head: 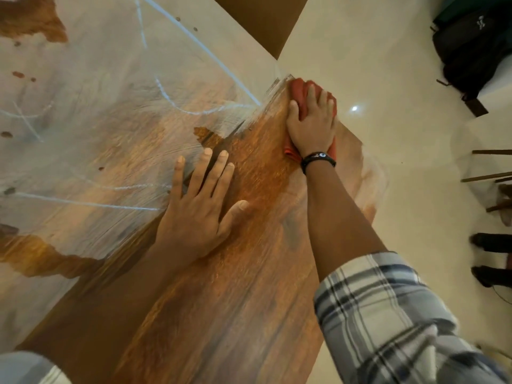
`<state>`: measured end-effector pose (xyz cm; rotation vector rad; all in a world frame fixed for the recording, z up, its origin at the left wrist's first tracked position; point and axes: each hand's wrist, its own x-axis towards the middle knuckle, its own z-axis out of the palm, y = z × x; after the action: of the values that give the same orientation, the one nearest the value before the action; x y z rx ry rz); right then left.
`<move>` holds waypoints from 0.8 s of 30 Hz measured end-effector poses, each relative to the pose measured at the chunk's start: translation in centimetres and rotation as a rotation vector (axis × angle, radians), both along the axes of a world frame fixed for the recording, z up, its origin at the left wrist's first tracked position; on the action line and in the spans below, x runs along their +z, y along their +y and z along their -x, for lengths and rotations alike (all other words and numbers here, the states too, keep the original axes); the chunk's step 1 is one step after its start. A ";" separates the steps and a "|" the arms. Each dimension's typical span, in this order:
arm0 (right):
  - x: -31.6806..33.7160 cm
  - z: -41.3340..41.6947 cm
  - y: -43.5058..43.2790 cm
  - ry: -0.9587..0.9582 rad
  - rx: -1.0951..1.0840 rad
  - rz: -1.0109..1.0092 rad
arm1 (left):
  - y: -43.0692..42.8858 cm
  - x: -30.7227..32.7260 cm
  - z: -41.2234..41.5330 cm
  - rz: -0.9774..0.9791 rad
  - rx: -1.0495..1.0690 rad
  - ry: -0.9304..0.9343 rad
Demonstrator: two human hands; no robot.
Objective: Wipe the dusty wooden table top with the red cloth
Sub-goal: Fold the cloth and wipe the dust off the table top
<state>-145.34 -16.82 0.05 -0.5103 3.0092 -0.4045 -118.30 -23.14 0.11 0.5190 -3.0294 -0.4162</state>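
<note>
Plainly the wiping is midway, seen from the head camera. The right hand (311, 121) lies spread and flat on the bunched red cloth (297, 87), pressing it down at the table top's (235, 300) far right edge, where bare wood meets the pale dust film (83, 106). The left hand (198, 209) rests flat, fingers straight, holding nothing. Next, I judge, the cloth must sweep left into the dust under steady pressure. No writing reads; the white mark on the black backpack (471, 56) is too small.
</note>
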 end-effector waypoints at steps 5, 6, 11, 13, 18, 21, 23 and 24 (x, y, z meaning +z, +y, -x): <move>-0.1 -4.7 4.0 -0.037 0.146 0.086 | 0.1 0.1 -0.1 -0.027 -0.043 -0.020; 0.0 -5.7 5.7 -0.045 0.151 0.110 | 0.2 0.1 -0.1 -0.030 -0.047 -0.021; -0.1 -6.1 16.7 -0.009 -0.010 0.137 | 0.2 0.1 0.0 -0.009 -0.052 -0.013; -0.1 -3.5 19.3 -0.012 -0.117 0.156 | 0.0 0.0 0.1 0.001 -0.053 -0.016; 0.3 4.2 18.5 -0.057 -0.243 0.185 | 0.0 -0.2 0.2 0.006 -0.049 0.004; 0.1 2.4 15.3 -0.028 -0.144 0.106 | 0.1 -0.2 0.2 -0.005 -0.049 0.013; -0.1 -1.6 13.2 -0.031 0.002 0.115 | 0.1 -0.1 0.1 -0.010 -0.039 0.020; -0.2 -4.0 12.6 -0.037 0.068 0.121 | 0.1 -0.1 0.0 -0.011 -0.036 0.021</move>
<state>-141.34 -4.23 -0.12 -0.6050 2.9348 -0.5876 -118.31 -23.02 0.01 0.4576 -3.0220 -0.4375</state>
